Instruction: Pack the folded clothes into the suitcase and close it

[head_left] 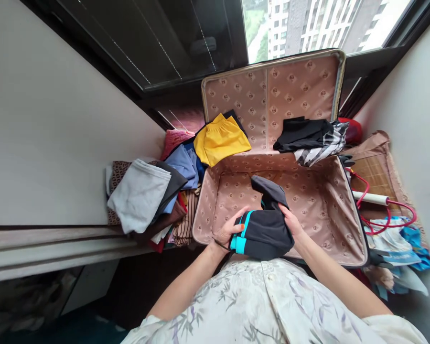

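Both hands hold a dark garment point(265, 234) with turquoise trim, partly folded, above the front of an open suitcase point(229, 191) with a pink patterned lining. My left hand point(230, 230) grips its trimmed edge, thumb on top and the other fingers hidden beneath the cloth. My right hand point(290, 222) is closed on the opposite side, near a grey-black flap that sticks up and away from me. Which kind of garment it is cannot be made out. A dark band circles my left wrist.
Folded yellow shorts point(222, 138) lie over the suitcase's left hinge side; black clothing point(303, 134) and a checked cloth point(322, 150) lie at the right. Left stands a clothes pile topped by a light grey garment point(141, 193). A red cord point(413, 212) and bags lie right. The lid leans against the window.
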Tool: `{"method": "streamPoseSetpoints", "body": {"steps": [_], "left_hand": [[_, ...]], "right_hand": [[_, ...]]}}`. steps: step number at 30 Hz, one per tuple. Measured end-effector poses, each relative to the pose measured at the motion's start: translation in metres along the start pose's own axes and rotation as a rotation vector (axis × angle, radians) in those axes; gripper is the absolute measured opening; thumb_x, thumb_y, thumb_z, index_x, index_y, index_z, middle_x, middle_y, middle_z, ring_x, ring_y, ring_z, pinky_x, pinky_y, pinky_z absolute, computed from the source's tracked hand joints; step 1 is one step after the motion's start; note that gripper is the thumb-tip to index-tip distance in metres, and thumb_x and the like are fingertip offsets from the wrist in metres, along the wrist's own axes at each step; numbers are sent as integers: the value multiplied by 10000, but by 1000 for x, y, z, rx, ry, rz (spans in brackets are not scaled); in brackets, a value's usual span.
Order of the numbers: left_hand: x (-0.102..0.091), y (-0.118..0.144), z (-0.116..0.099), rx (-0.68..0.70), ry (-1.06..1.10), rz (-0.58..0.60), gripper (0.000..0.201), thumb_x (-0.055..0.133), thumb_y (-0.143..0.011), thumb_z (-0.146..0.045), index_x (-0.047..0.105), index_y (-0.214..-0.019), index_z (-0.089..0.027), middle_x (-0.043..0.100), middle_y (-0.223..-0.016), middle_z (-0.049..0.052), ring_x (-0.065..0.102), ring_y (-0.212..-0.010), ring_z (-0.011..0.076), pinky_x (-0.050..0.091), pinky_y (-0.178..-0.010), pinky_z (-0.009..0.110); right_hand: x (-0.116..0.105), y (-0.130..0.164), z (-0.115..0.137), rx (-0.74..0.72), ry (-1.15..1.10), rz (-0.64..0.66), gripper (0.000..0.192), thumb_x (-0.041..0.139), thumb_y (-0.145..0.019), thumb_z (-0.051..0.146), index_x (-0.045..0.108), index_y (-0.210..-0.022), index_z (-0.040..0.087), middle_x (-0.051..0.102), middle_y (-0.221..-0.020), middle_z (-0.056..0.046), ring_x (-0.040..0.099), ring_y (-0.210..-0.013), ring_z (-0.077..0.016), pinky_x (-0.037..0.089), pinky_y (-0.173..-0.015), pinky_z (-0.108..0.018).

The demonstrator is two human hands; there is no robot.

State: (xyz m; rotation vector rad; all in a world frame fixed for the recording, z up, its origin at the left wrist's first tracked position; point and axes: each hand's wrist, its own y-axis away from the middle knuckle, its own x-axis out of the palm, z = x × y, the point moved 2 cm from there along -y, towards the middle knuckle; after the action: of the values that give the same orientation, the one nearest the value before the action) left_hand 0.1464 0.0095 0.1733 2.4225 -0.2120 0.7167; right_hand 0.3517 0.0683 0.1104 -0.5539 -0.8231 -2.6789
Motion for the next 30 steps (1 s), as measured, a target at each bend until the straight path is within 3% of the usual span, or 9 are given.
{"method": "streamPoseSetpoints", "body": {"steps": [3,9,12,15,17,19,22,24,30], "left_hand": [[3,19,-16,18,-101,-115,876,860,-552,-155,616,-1388,-250,706,-1270,95,695,-1085,269,542,-940,350],[33,39,-45,108,-386,-55,725,628,-596,-114,678,-1306,-254,665,-809,-13,562,-646,119,421,-593,199],[57,38,-70,156,-631,147,632,547,-603,-133,735,-1200,-216,676,-844,13,557,-670,134,410,-604,213],[90,38,-98,249,-938,454,527,532,-633,-129,774,-1095,-203,733,-1003,47,633,-815,192,484,-749,267],[109,40,-116,362,-1097,601,452,582,-675,-132,778,-1073,-220,746,-984,38,656,-809,204,508,-791,288],[116,41,-136,488,-1216,624,402,684,-697,-171,774,-1081,-246,749,-963,20,675,-781,200,523,-782,285],[91,36,-162,524,-1399,475,576,813,-652,-213,728,-1216,-297,748,-1104,10,718,-912,228,531,-835,284],[51,24,-171,429,-1549,323,628,830,-643,-187,704,-1248,-301,746,-1130,16,718,-993,252,521,-878,295],[-74,-18,-129,163,-2032,136,215,668,-779,-86,736,-952,-195,751,-1003,107,704,-1007,292,501,-884,333]], "right_hand": [[-21,19,-22,99,-44,-88,345,776,-649,534,630,-781,251,658,-627,-30,663,-658,-239,550,-622,-365],[-49,21,-47,219,266,-117,281,784,-611,387,596,-727,213,642,-665,-23,598,-607,-170,494,-565,-292],[-40,20,-17,-83,565,-80,510,801,-659,441,665,-1096,216,716,-1090,-106,677,-964,-243,576,-804,-368],[-5,27,31,-512,748,206,920,832,-700,468,449,-1518,293,401,-1610,-136,461,-1420,-309,461,-1105,-463],[21,29,57,-724,885,410,915,843,-711,448,458,-1530,313,273,-1689,-109,292,-1533,-346,329,-1203,-519],[35,21,74,-798,1018,517,723,838,-712,405,609,-1389,294,423,-1606,-112,349,-1489,-369,288,-1203,-551],[26,0,80,-653,1168,499,311,768,-743,342,720,-1029,230,722,-1090,-81,626,-1078,-290,427,-1034,-465],[8,-10,76,-514,1208,396,136,699,-769,325,653,-832,213,664,-774,-12,591,-772,-194,457,-831,-338],[-11,-5,42,-508,1204,230,124,586,-736,239,469,-701,224,567,-738,1,479,-696,-146,357,-682,-260]]}}
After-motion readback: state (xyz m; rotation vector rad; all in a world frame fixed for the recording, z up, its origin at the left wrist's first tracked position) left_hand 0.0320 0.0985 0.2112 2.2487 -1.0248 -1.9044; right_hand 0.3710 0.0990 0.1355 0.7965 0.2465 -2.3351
